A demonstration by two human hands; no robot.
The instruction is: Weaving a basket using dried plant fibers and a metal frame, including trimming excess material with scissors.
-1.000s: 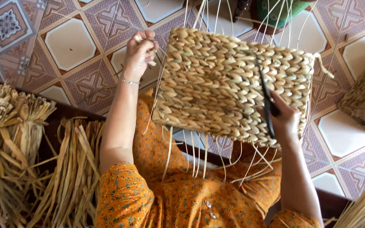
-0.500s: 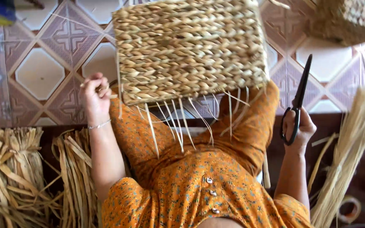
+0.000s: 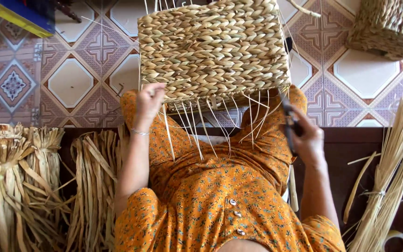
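Observation:
A woven straw basket [image 3: 213, 51] rests on my knees, its open edge toward me with loose pale strands hanging from it. My left hand [image 3: 149, 103] grips the basket's lower left corner. Black scissors [image 3: 289, 122] are held in my right hand [image 3: 308, 139], their blades reaching up along the basket's right side near the lower right corner. My orange flowered dress [image 3: 220, 196] fills the lower middle of the view.
Bundles of dried flat leaves [image 3: 19, 182] stand at the left, another bundle [image 3: 92, 186] beside my left arm. Thin straw stalks [image 3: 392, 172] lean at the right. A second woven basket [image 3: 390, 25] sits top right on the patterned tile floor [image 3: 71, 79].
My right hand brought the scissors from out at the right in to the basket's right edge. My left hand moved from beside the basket onto its lower left corner.

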